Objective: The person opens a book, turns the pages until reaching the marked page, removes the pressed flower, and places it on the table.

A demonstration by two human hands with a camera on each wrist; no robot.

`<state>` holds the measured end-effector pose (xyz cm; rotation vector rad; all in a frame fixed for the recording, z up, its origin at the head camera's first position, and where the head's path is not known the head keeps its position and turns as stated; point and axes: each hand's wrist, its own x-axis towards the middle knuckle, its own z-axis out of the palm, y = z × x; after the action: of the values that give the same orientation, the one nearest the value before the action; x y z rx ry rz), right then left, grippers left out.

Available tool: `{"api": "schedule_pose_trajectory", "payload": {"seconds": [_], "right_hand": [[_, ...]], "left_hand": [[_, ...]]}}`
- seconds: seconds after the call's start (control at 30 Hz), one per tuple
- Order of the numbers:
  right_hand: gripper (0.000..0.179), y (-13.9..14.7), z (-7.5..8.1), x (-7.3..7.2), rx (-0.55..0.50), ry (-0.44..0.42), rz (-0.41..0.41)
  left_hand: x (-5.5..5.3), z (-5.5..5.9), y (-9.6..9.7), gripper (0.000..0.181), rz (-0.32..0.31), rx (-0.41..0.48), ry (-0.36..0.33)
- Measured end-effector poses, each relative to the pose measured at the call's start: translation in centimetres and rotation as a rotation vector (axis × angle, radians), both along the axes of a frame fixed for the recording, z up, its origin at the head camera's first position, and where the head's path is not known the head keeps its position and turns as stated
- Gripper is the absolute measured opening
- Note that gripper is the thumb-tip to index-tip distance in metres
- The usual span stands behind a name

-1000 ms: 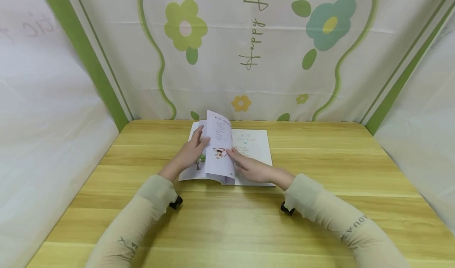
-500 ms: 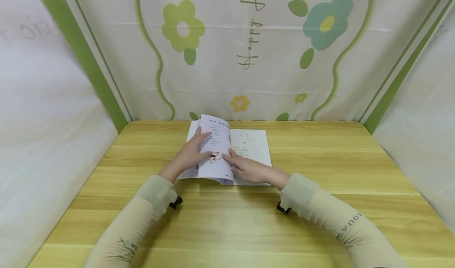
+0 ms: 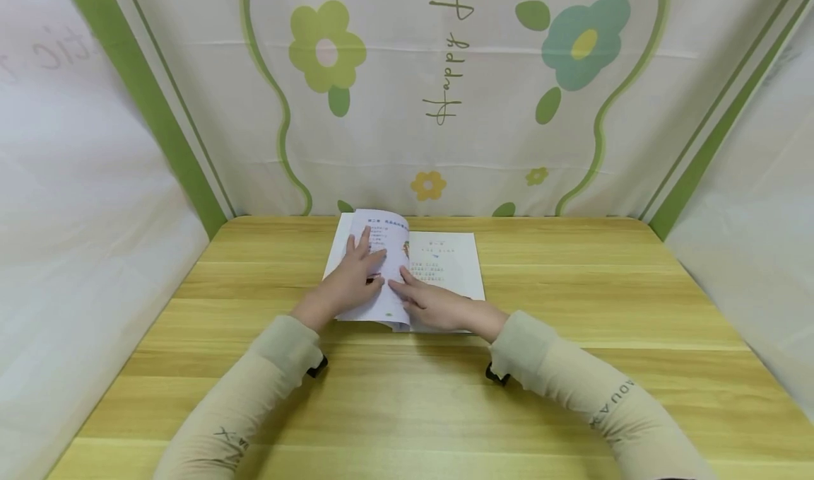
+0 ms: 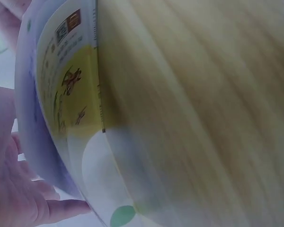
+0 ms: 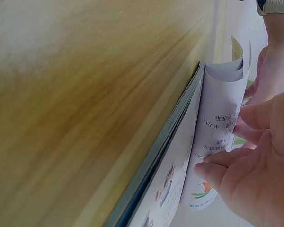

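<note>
A paperback book [image 3: 453, 257] lies spread on the wooden table, its pages printed with text and small coloured pictures. The left page [image 3: 389, 309] bulges up in a curve beside the spine. On it rests my left hand [image 3: 346, 278], fingers spread. My right hand [image 3: 441, 307] reaches over the right page and touches the curve with extended fingers. In the right wrist view, the curled page [image 5: 222, 104] stands beside the right hand [image 5: 260, 170]. The left wrist view has the left hand [image 4: 14, 194] next to the book's yellow and white cover [image 4: 80, 104], which lifts at the edge.
The wooden table [image 3: 407, 402] extends on all sides of the book. Behind it hangs a white curtain [image 3: 388, 126] with flowers and lettering, and more white cloth [image 3: 83, 204] encloses the left and right sides.
The raised page has come down to the left and now lies flatter. My left hand has moved onto it, spreading its fingers, and my right hand has shifted slightly left.
</note>
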<state>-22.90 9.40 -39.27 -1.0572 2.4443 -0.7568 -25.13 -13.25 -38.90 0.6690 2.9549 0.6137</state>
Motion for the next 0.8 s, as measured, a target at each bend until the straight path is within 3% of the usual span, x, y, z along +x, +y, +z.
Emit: {"api": "schedule_pose_trajectory", "payload": {"seconds": [0.43, 0.8], "right_hand": [[0.058, 0.4, -0.5, -0.5, 0.046, 0.007, 0.035], [0.066, 2.7, -0.1, -0.8, 0.103, -0.003, 0.105]], "left_hand": [[0.6, -0.5, 0.7, 0.049, -0.046, -0.132, -0.125], [0.7, -0.3, 0.5, 0.049, -0.071, -0.183, -0.136]]}}
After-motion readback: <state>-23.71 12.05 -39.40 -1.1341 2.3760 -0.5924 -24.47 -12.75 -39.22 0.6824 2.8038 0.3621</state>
